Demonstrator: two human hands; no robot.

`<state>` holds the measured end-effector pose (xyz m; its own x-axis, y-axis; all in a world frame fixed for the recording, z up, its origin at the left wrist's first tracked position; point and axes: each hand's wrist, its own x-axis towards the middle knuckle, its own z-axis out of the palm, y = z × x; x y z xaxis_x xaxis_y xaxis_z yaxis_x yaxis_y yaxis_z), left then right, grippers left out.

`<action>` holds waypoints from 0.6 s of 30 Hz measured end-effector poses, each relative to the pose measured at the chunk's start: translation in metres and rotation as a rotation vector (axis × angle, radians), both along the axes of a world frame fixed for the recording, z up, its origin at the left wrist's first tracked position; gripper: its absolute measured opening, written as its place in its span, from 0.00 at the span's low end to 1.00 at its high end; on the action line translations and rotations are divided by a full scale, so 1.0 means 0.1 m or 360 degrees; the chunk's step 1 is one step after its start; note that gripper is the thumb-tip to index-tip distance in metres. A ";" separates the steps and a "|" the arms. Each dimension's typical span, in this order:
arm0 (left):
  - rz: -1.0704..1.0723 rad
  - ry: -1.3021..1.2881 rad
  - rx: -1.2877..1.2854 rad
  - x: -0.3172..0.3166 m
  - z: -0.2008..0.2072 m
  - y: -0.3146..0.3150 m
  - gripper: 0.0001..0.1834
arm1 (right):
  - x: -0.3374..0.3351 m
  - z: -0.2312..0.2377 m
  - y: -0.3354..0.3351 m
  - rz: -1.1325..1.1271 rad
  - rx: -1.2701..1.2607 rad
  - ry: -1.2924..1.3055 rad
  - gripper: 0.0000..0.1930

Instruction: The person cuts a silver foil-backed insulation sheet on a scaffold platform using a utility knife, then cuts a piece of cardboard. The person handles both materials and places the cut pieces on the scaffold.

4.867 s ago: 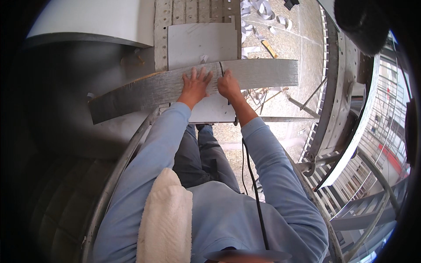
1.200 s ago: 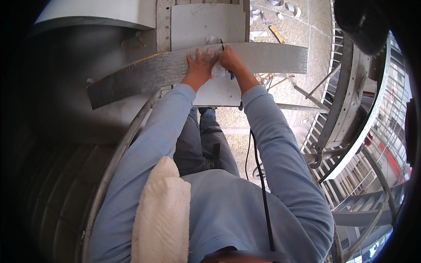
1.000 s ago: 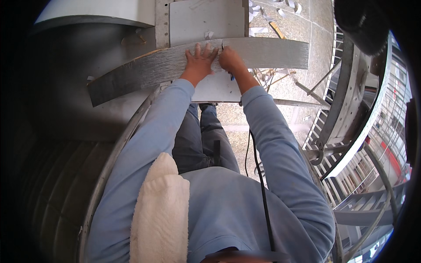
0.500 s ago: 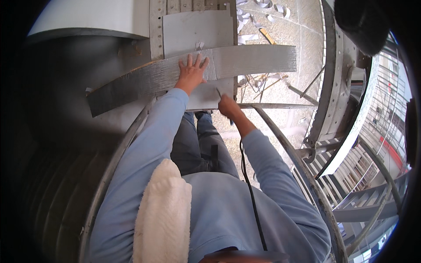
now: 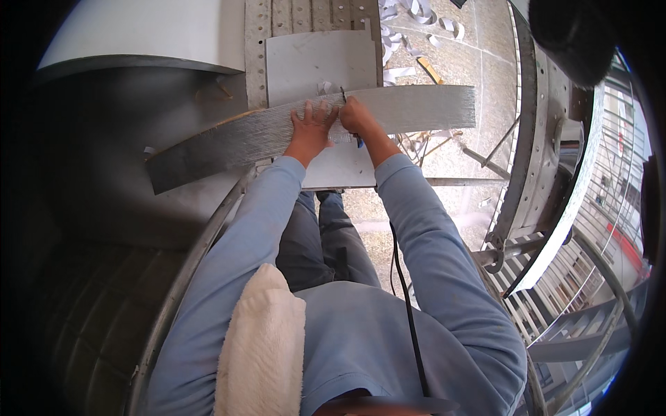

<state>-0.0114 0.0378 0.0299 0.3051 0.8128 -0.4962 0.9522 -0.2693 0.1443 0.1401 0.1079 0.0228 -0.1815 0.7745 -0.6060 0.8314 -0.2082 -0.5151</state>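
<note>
A long silver-grey ribbed strip [image 5: 416,109] lies crosswise over a pale flat board [image 5: 319,59], both its ends sticking out past the board. My left hand [image 5: 312,132] is open, fingers spread and pressing flat on the middle of the strip. Just right of it, my right hand [image 5: 356,116] is closed around a knife [image 5: 343,94]. The knife's dark narrow tip points away from me at the strip's far edge, and a blue handle end shows below the fist. Most of the handle is hidden by my fingers.
Under the board is a perforated metal beam [image 5: 258,35]. White curled offcuts [image 5: 420,12] and a yellow-orange tool-like piece [image 5: 430,71] lie on the floor at far right. Metal rails [image 5: 198,267] flank me. A large white curved panel [image 5: 146,31] stands far left. A black cable [image 5: 411,326] hangs along my front.
My right hand has moved away from me with the knife, from below the strip onto it beside my left hand. The left hand still presses on the strip.
</note>
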 end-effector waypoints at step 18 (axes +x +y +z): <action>0.0072 -0.0143 -0.0133 -0.04 0.22 0.05 0.54 | 0.53 0.07 -1.68 0.0086 -0.0397 -0.0131 0.16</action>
